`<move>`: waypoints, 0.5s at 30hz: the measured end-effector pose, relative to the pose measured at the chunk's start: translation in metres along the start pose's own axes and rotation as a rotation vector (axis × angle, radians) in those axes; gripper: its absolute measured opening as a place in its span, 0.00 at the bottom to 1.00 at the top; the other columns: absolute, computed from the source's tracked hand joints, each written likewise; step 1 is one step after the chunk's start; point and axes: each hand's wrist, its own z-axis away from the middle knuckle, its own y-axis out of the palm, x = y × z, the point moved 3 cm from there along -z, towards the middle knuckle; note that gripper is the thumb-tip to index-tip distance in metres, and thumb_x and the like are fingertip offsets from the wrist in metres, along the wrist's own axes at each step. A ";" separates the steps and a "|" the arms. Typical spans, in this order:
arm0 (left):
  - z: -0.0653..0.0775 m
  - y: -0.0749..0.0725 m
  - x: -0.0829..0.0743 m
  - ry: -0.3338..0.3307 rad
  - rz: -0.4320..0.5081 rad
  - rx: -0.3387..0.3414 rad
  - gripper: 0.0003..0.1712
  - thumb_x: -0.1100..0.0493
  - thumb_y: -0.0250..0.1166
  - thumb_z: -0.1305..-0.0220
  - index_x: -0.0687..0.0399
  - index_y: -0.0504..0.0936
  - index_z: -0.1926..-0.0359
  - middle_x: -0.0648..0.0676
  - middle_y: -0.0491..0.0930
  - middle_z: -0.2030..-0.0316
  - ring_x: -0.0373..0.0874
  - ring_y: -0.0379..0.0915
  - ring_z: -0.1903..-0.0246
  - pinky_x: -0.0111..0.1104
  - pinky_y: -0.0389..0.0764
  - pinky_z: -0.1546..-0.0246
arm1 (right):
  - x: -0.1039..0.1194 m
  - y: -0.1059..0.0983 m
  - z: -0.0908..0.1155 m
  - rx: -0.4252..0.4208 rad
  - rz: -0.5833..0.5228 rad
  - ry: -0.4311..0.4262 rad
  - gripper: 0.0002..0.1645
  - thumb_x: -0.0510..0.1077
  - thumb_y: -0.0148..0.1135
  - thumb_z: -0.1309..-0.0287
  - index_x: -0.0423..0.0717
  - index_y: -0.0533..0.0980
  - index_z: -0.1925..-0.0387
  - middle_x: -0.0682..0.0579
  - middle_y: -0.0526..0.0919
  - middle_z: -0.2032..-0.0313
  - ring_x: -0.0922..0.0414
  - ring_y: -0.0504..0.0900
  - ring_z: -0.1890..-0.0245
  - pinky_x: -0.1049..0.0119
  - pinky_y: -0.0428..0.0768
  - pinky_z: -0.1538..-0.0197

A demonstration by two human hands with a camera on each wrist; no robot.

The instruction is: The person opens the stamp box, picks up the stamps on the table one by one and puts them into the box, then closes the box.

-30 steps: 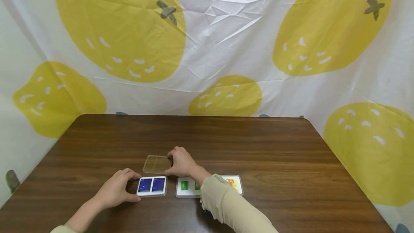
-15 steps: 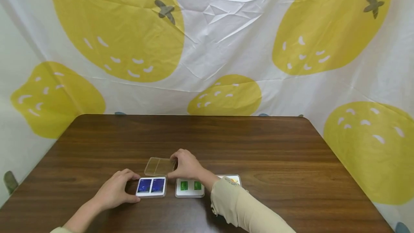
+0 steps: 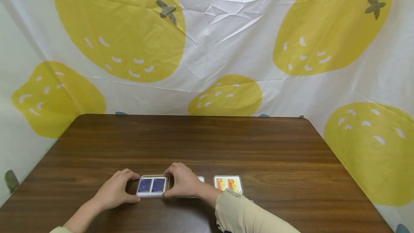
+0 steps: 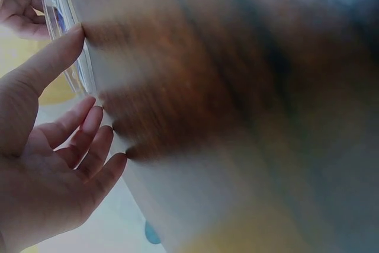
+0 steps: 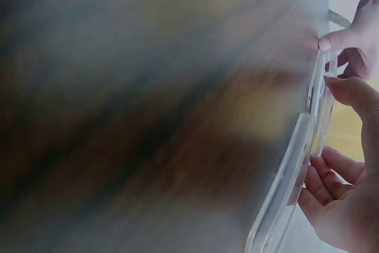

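Note:
My left hand steadies a small white flat case with two blue panels; the thumb is at its near left corner, the fingers at its far left corner. My right hand holds a clear plastic lid by its right end, between thumb and fingers. In the head view the lid lies over the blue case, slightly offset to the far right. From the right wrist view, the lid appears tilted a little against the case; whether it is seated I cannot tell.
Behind my right hand, mostly hidden, lies another white case. To the right of it stands a case with two orange and yellow pictures. The brown wooden table ends at a lemon-print curtain.
My right hand has brought the clear lid toward me and down, from beyond the blue case to over it. My left hand has stayed in place.

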 end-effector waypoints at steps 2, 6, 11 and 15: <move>0.000 0.000 0.000 -0.005 0.004 0.006 0.34 0.48 0.77 0.71 0.58 0.78 0.58 0.50 0.76 0.60 0.51 0.70 0.56 0.47 0.73 0.56 | 0.001 0.001 0.000 -0.006 0.010 -0.003 0.32 0.56 0.73 0.72 0.45 0.79 0.60 0.58 0.76 0.65 0.63 0.72 0.62 0.78 0.70 0.57; 0.000 0.001 0.001 -0.013 0.012 0.017 0.35 0.48 0.77 0.71 0.59 0.78 0.58 0.50 0.76 0.60 0.51 0.70 0.56 0.48 0.72 0.56 | 0.002 0.002 0.000 -0.019 0.020 -0.007 0.32 0.56 0.73 0.72 0.45 0.79 0.60 0.58 0.77 0.65 0.63 0.72 0.62 0.78 0.70 0.56; 0.001 0.001 0.001 -0.020 0.024 0.032 0.36 0.47 0.77 0.72 0.59 0.78 0.58 0.51 0.75 0.59 0.51 0.70 0.56 0.48 0.72 0.55 | 0.004 0.003 -0.001 -0.020 0.025 -0.007 0.33 0.57 0.73 0.73 0.46 0.79 0.61 0.58 0.76 0.66 0.64 0.72 0.63 0.79 0.69 0.58; 0.002 0.000 0.001 -0.022 0.036 0.046 0.37 0.46 0.77 0.72 0.59 0.77 0.57 0.51 0.75 0.58 0.52 0.69 0.55 0.49 0.72 0.55 | 0.005 0.004 -0.001 -0.024 0.029 -0.010 0.33 0.57 0.74 0.72 0.46 0.79 0.61 0.58 0.76 0.66 0.64 0.71 0.63 0.79 0.69 0.58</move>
